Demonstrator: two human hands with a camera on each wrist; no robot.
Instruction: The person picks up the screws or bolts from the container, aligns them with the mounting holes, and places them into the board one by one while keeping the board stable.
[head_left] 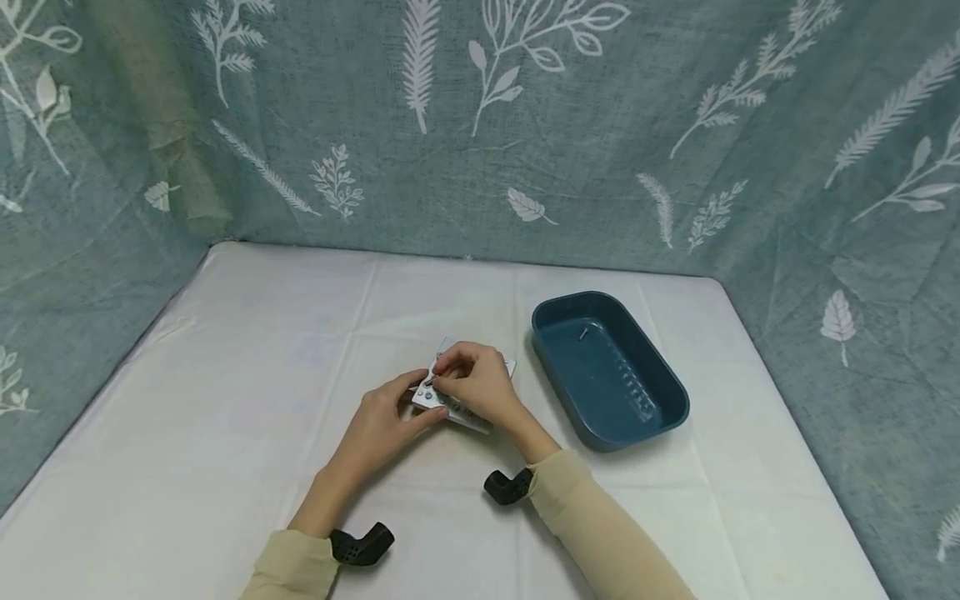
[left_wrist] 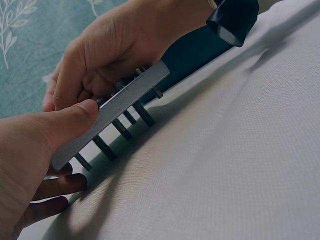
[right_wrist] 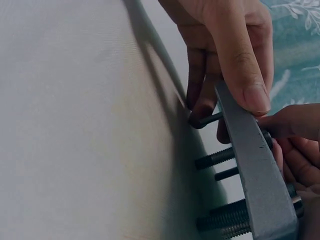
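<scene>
A thick grey metal plate [left_wrist: 125, 100] is tilted above the white cloth, with several threaded screws [right_wrist: 215, 159] poking out of its underside. My left hand [head_left: 386, 414] grips the plate at its left end, thumb on the near edge and fingers underneath. Over the plate's upper face, my right hand [head_left: 483, 385] has thumb and forefinger together, pinching what looks like a small screw; the fingers hide most of it. Screw heads [right_wrist: 268, 138] stand up from the upper face beside the right fingertips.
To the right of the hands stands a dark blue plastic bin [head_left: 555, 379], a loose screw [head_left: 583, 333] lying on its floor. A white cloth [head_left: 225, 400] covers the table. Green patterned curtains [head_left: 420, 192] hang behind and at both sides.
</scene>
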